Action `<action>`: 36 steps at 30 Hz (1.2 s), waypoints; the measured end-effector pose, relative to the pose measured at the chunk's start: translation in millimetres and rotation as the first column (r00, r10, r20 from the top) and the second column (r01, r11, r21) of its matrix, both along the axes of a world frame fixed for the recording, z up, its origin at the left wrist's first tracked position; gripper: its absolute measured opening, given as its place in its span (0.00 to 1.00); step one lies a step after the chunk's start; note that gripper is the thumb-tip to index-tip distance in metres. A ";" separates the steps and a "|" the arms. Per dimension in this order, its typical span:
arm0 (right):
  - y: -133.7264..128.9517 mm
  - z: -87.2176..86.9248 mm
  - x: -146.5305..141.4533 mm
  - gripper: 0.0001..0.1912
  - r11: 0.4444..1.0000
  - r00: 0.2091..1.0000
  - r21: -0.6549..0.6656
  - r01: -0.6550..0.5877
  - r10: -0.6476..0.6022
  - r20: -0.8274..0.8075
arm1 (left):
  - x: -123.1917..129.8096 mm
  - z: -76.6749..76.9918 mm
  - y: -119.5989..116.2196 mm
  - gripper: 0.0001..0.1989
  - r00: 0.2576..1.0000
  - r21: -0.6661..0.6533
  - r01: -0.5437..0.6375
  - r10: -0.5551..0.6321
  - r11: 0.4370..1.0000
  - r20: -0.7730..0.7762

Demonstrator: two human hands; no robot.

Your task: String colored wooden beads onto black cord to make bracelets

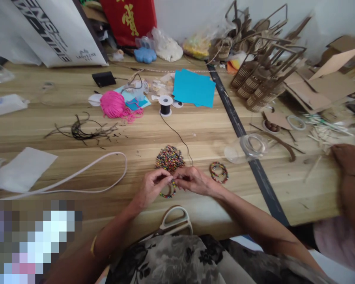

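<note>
My left hand [155, 184] and my right hand [193, 180] meet fingertip to fingertip over the table, both pinched. A loop of colourful strung beads [169, 195] hangs below the fingers, partly hidden by them. The black cord [180, 136] runs from a white spool [165, 105] down to my right hand. Just beyond the fingers lies a heap of multicoloured beads [170, 157]. Finished-looking beaded bracelets [219, 172] rest to the right of my right hand. White-handled scissors [176, 221] lie close to my body at the table's near edge.
Pink yarn [113, 104], cut black cords [83, 128] and a white strap [118, 157] lie to the left. Blue sheets [194, 88] are at the back. Clear tape rolls [253, 146] and brown cardboard baskets [254, 85] stand right. Another person's arm [350, 181] rests at the right edge.
</note>
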State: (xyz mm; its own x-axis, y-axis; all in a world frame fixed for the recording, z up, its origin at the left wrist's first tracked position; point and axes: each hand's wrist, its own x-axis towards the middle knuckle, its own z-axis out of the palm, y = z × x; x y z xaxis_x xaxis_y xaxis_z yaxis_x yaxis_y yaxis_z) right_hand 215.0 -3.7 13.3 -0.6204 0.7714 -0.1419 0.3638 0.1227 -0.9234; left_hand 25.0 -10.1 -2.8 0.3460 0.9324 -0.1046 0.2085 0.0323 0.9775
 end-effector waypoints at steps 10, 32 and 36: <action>-1.0 -3.3 -1.7 0.05 1.000 1.000 0.021 -0.017 0.017 0.008 | -2.6 -2.8 0.5 0.10 0.999 0.024 0.041 -0.041 0.999 -0.023; -0.1 19.7 5.8 0.08 0.872 0.957 0.442 -0.210 0.090 0.277 | -17.4 0.8 8.4 0.09 0.953 -0.004 0.259 -0.257 0.966 -0.160; -2.3 21.2 4.9 0.09 0.816 0.916 0.505 -0.283 0.075 0.394 | -18.0 0.8 8.2 0.07 0.921 0.046 0.295 -0.271 0.954 -0.280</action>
